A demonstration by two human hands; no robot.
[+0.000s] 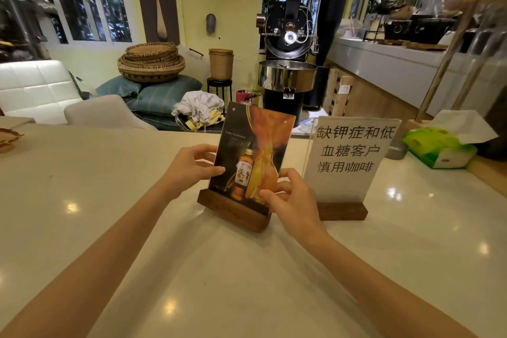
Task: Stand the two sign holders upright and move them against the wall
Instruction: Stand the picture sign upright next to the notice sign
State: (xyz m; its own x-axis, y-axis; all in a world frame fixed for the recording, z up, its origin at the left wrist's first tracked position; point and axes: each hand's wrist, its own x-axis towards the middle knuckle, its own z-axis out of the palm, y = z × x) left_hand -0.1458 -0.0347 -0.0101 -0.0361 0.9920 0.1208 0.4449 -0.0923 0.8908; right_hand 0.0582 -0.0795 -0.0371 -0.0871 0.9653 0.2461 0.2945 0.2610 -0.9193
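Head view shows two sign holders standing on a pale glossy counter (109, 200), each a clear acrylic panel in a dark wooden base. The picture sign holder (251, 153), with a bottle printed on an orange and black poster, stands near the middle of the counter, its panel leaning slightly to the right and its base (233, 212) flat on the surface. The left hand (189, 170) pinches the panel's left edge, thumb on the front face and fingers curled behind it; the right hand (290, 200) grips the lower right edge the same way, thumb across the front near the base. Just to the right and a little farther off stands the text sign holder (348, 159), white with three lines of black Chinese characters, upright and untouched, its near left edge close beside the right hand's knuckles but apart from them. At the far right of the counter lies one green tissue pack (439, 148) with a white sheet sticking up. Ceiling lights reflect as bright spots on the counter. Beyond the far edge the room holds one black coffee roaster (288, 44) with a steel cooling tray, a stack of woven baskets (151, 63) on blue cushions at far left, one tall basket on a stool, a white sofa (35, 88) and a heap of cloth (199, 107)
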